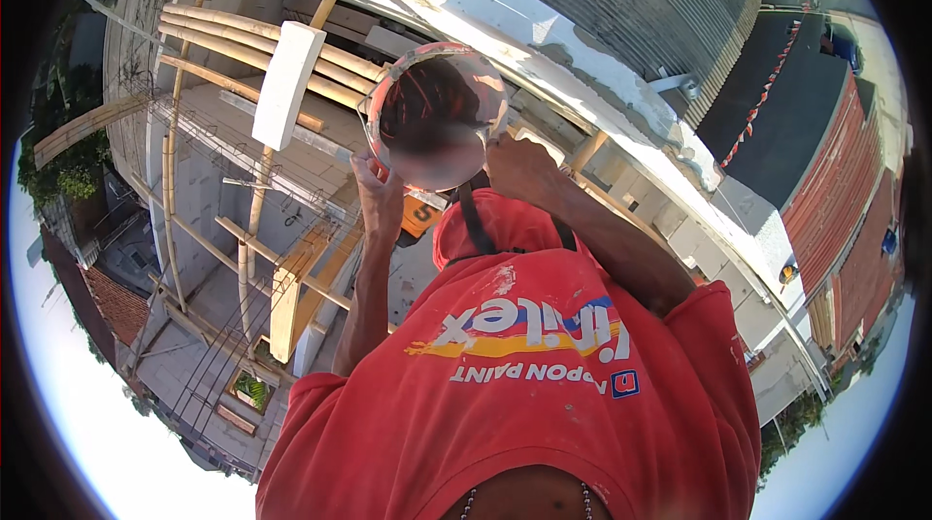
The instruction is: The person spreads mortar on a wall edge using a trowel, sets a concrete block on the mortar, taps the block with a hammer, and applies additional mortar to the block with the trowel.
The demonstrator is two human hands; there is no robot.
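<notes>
Both my hands hold a round bucket (pixel 492 96) with a smeared, pale rim in front of me. Its mouth faces up toward me, and the inside is dark with reddish streaks; a blurred patch covers its near part. My left hand (pixel 377 178) grips the bucket's left side, thumb up and the other fingers partly hidden. On the right side, my right hand (pixel 517 167) is closed at the rim, knuckles up. Contents of the bucket cannot be made out.
Bamboo poles (pixel 257 39) and a white block (pixel 288 85) lie left of the bucket. Beyond it runs a block wall top (pixel 515 10), with a corrugated roof (pixel 641 5) behind. A timber board (pixel 294 292) and thin steel bars (pixel 218 355) stand lower left. An orange item (pixel 419 216) shows below the bucket.
</notes>
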